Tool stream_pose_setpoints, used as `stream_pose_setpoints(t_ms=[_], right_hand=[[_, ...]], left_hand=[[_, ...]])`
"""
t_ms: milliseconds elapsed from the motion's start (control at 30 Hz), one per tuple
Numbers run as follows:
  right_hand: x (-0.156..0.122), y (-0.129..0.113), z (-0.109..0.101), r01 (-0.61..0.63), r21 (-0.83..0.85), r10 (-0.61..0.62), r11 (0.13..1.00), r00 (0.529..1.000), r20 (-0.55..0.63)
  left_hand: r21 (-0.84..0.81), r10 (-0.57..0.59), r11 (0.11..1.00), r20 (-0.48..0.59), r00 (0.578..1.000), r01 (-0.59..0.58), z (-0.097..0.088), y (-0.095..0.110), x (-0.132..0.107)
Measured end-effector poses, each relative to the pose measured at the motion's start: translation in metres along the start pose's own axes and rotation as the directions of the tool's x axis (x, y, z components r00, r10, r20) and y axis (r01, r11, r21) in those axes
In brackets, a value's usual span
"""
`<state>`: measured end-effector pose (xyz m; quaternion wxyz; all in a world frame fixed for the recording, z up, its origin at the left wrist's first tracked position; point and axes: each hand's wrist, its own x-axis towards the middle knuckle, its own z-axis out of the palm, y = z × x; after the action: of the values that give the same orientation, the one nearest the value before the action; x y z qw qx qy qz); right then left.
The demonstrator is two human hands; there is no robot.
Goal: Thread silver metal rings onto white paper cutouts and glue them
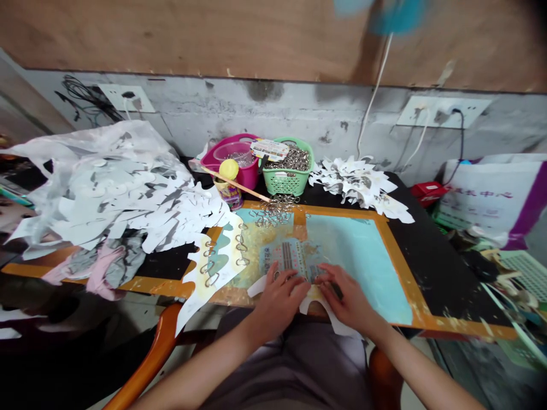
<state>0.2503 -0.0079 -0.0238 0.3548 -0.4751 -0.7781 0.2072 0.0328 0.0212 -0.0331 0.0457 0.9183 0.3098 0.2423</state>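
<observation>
Our left hand (pixel 277 302) and right hand (pixel 348 299) lie flat and unclenched, fingertips down — resting on a white paper cut-out (pixel 330 315), its long axis running side to side, at lower centre of the frame, atop the painted board (pixel 354 256).

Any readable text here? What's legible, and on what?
White bag: "中心", the characters before it too blurred to read.
Card on the green plastic basket: printed, too small to read.
Printed sheet on the teal board: lines of characters, too blurred to read.
</observation>
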Motion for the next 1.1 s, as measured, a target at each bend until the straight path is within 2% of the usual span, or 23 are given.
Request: stream_pose_setpoints(t_ms=[67,133,367,433,600,700,800,933,1000,1100], right_hand=[[0.006,-0.001,0.002,-0.021,-0.082,0.017,0.996,0.999,-0.046],[0.012,-0.003,0.006,-0.034,-0.151,0.028,0.988,0.999,-0.037],[0.015,-0.009,0.026,-0.113,-0.148,0.105,0.983,0.993,-0.058],[0.012,-0.009,0.024,-0.129,-0.138,0.118,0.982,0.99,-0.082],[0.005,-0.009,0.004,-0.224,-0.219,0.168,0.95,0.955,-0.245],[0.004,-0.012,0.0,-0.202,-0.239,0.159,0.95,0.969,-0.188],[0.006,-0.017,0.007,-0.185,-0.227,0.16,0.956,0.979,-0.124],[0.015,-0.02,0.016,-0.216,-0.244,0.179,0.945,0.97,-0.166],[0.019,-0.02,0.013,-0.202,-0.28,0.161,0.939,0.974,-0.162],[0.023,-0.018,0.004,-0.139,-0.321,0.122,0.937,0.99,-0.073]], left_hand=[[-0.032,-0.034,0.999,0.001,0.999,0.034,-0.003,0.001,0.003],[-0.061,-0.06,0.996,0.012,0.998,0.06,-0.006,0.003,0.005],[-0.109,-0.117,0.987,0.053,0.992,0.122,-0.008,0.002,0.005],[-0.111,-0.124,0.985,0.056,0.991,0.129,-0.007,0.0,0.005],[-0.116,-0.093,0.988,0.041,0.995,0.097,-0.005,-0.002,0.005],[-0.115,-0.089,0.989,0.028,0.996,0.092,-0.004,-0.001,0.005],[-0.122,-0.121,0.985,0.03,0.992,0.124,-0.004,0.0,0.005],[-0.133,-0.152,0.979,0.017,0.988,0.153,-0.004,0.001,0.004],[-0.143,-0.157,0.977,0.01,0.988,0.157,-0.004,0.0,0.004],[-0.167,-0.158,0.973,0.006,0.987,0.157,-0.004,0.0,0.005]])
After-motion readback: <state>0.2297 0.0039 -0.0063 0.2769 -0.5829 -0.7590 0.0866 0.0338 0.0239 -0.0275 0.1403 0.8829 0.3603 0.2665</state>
